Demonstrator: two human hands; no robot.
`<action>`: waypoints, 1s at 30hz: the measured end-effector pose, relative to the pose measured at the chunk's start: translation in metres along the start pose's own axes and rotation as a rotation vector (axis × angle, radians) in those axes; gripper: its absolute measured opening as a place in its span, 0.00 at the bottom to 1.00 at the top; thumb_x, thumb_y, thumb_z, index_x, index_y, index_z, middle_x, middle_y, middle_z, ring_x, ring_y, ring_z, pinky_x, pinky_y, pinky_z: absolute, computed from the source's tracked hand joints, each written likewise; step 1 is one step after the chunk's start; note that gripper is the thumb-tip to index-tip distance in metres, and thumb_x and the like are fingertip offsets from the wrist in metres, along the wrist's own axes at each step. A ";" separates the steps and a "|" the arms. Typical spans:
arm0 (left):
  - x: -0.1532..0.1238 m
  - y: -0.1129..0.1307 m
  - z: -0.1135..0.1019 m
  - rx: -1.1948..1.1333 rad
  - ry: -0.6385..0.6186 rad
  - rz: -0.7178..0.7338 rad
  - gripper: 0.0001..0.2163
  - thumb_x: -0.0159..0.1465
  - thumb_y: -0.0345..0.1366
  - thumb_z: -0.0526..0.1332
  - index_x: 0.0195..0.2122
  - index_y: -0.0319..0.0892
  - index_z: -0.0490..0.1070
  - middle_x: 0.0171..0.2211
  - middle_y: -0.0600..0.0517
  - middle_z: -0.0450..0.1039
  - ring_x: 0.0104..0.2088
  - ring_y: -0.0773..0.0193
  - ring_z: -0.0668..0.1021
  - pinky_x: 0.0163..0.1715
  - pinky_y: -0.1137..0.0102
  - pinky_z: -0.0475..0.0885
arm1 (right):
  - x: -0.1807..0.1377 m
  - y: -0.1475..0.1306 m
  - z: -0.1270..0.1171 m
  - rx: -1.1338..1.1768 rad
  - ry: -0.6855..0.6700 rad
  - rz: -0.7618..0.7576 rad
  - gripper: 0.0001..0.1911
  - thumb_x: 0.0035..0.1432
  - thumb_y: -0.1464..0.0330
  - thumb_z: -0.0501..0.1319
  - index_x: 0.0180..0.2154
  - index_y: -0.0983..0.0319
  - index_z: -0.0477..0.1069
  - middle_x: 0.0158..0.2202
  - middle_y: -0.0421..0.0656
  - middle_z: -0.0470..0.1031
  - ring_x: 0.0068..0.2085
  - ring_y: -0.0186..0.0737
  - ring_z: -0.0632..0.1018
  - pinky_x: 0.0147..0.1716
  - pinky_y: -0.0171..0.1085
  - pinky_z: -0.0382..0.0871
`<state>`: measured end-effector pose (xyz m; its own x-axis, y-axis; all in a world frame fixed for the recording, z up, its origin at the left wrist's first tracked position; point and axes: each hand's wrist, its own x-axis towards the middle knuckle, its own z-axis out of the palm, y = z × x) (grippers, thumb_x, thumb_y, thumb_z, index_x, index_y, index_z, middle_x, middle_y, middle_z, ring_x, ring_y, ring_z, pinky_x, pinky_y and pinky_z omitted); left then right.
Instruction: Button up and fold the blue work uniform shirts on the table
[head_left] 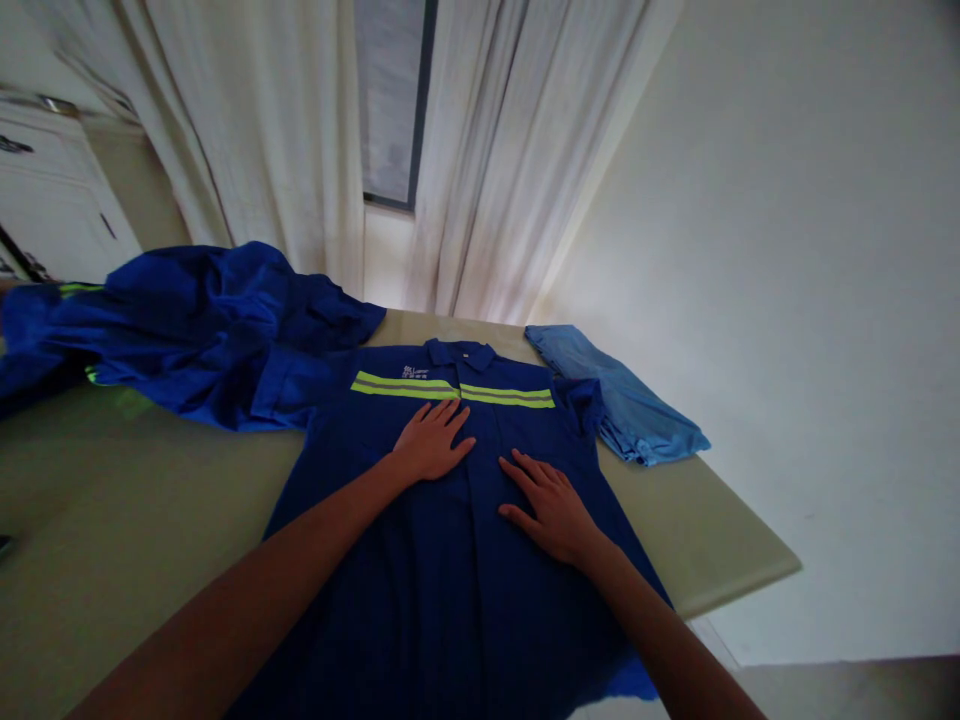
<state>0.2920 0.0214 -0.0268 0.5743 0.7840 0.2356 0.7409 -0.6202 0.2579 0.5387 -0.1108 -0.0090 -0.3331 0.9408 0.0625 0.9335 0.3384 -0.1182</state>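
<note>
A dark blue work shirt (439,560) with a collar and a yellow-green reflective band across the chest lies spread face up, its collar toward the far edge. My left hand (433,440) rests flat on the chest just below the band, fingers spread. Lower and to the right, my right hand (551,505) lies on the shirt front with its fingers apart. Neither hand grips the cloth. The front placket runs between the two hands. White lettering sits on the chest above the band.
The shirt lies on a pale tabletop (172,530). Crumpled blue garments (202,310) with reflective trim are heaped at the left. Folded light blue cloth (615,390) lies at the right back, near the wall (810,330). Curtains (292,130) hang behind the table.
</note>
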 end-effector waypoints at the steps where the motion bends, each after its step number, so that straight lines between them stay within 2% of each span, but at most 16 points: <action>1: -0.001 -0.003 0.005 -0.008 -0.009 -0.002 0.32 0.73 0.56 0.46 0.72 0.45 0.57 0.73 0.44 0.54 0.73 0.50 0.57 0.70 0.50 0.51 | 0.006 0.002 -0.003 -0.002 0.007 0.002 0.33 0.69 0.45 0.53 0.68 0.51 0.62 0.68 0.49 0.65 0.64 0.56 0.70 0.62 0.56 0.64; 3: -0.003 -0.005 0.010 -0.016 0.001 -0.008 0.32 0.73 0.56 0.45 0.72 0.44 0.56 0.74 0.44 0.52 0.73 0.49 0.57 0.70 0.50 0.50 | 0.032 0.007 -0.008 0.017 0.052 0.011 0.28 0.70 0.46 0.53 0.61 0.54 0.71 0.59 0.49 0.75 0.57 0.53 0.75 0.59 0.53 0.66; 5: -0.004 -0.004 0.012 -0.017 0.025 0.000 0.32 0.73 0.55 0.46 0.73 0.44 0.55 0.74 0.44 0.50 0.73 0.49 0.56 0.71 0.50 0.50 | 0.075 0.017 -0.008 0.076 0.137 0.019 0.25 0.71 0.49 0.53 0.58 0.57 0.73 0.54 0.50 0.77 0.55 0.51 0.76 0.59 0.51 0.67; 9: -0.003 -0.003 0.012 -0.033 0.023 0.012 0.32 0.73 0.56 0.44 0.73 0.45 0.55 0.74 0.44 0.50 0.73 0.50 0.55 0.70 0.49 0.50 | 0.188 0.052 0.001 0.228 0.270 0.042 0.25 0.71 0.54 0.53 0.62 0.61 0.68 0.59 0.52 0.73 0.57 0.48 0.76 0.60 0.48 0.67; 13: -0.002 -0.004 0.014 -0.046 0.023 0.014 0.33 0.73 0.57 0.41 0.73 0.45 0.55 0.74 0.44 0.51 0.73 0.51 0.56 0.70 0.48 0.50 | 0.281 0.095 0.011 0.202 0.385 0.309 0.31 0.67 0.55 0.57 0.65 0.67 0.65 0.69 0.59 0.62 0.68 0.55 0.65 0.66 0.53 0.58; 15: -0.003 -0.004 0.013 -0.046 0.025 0.015 0.33 0.73 0.57 0.40 0.73 0.44 0.54 0.74 0.44 0.51 0.73 0.51 0.55 0.71 0.48 0.50 | 0.308 0.111 0.015 0.249 0.377 0.441 0.33 0.65 0.53 0.59 0.63 0.67 0.69 0.65 0.61 0.67 0.65 0.60 0.68 0.63 0.57 0.60; 17: -0.003 -0.003 0.011 -0.044 0.019 0.010 0.33 0.73 0.57 0.40 0.73 0.44 0.54 0.74 0.44 0.51 0.73 0.51 0.55 0.71 0.48 0.51 | 0.324 0.120 0.016 0.314 0.337 0.466 0.30 0.61 0.52 0.63 0.57 0.66 0.75 0.55 0.58 0.78 0.57 0.58 0.76 0.58 0.57 0.67; 20: -0.004 -0.002 0.009 -0.039 0.012 0.013 0.33 0.73 0.57 0.39 0.73 0.43 0.53 0.74 0.43 0.51 0.73 0.51 0.55 0.71 0.48 0.51 | 0.329 0.122 0.010 0.380 0.324 0.390 0.24 0.58 0.55 0.66 0.51 0.63 0.78 0.45 0.51 0.83 0.47 0.51 0.81 0.51 0.49 0.73; 22: -0.004 -0.001 0.007 -0.037 0.011 0.012 0.33 0.74 0.56 0.39 0.73 0.42 0.53 0.74 0.42 0.51 0.73 0.51 0.55 0.70 0.48 0.51 | 0.317 0.117 0.001 0.411 0.416 0.290 0.21 0.58 0.59 0.66 0.50 0.62 0.79 0.45 0.50 0.82 0.45 0.49 0.81 0.50 0.48 0.73; 26: -0.003 0.000 0.006 -0.035 0.012 0.005 0.33 0.73 0.56 0.42 0.72 0.41 0.55 0.73 0.40 0.53 0.72 0.49 0.57 0.70 0.47 0.52 | 0.261 0.099 -0.007 0.381 0.672 -0.048 0.10 0.60 0.66 0.62 0.41 0.58 0.82 0.43 0.47 0.79 0.47 0.49 0.78 0.53 0.49 0.71; 28: -0.003 0.000 0.006 -0.030 0.024 0.004 0.32 0.73 0.55 0.44 0.71 0.41 0.56 0.73 0.40 0.54 0.72 0.49 0.58 0.69 0.47 0.53 | 0.227 0.091 -0.001 0.340 0.687 -0.125 0.10 0.59 0.71 0.59 0.36 0.57 0.80 0.43 0.46 0.77 0.48 0.48 0.77 0.54 0.48 0.70; 30: -0.003 0.001 0.006 -0.022 0.038 -0.001 0.31 0.73 0.55 0.46 0.70 0.42 0.57 0.72 0.41 0.57 0.71 0.49 0.60 0.69 0.47 0.54 | 0.200 0.086 0.011 0.313 0.650 -0.134 0.12 0.55 0.76 0.56 0.35 0.58 0.77 0.43 0.47 0.76 0.47 0.48 0.77 0.52 0.48 0.71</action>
<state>0.2928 0.0182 -0.0327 0.5597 0.7832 0.2709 0.7333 -0.6203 0.2785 0.5510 0.1071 -0.0172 -0.2048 0.7226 0.6603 0.7765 0.5306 -0.3398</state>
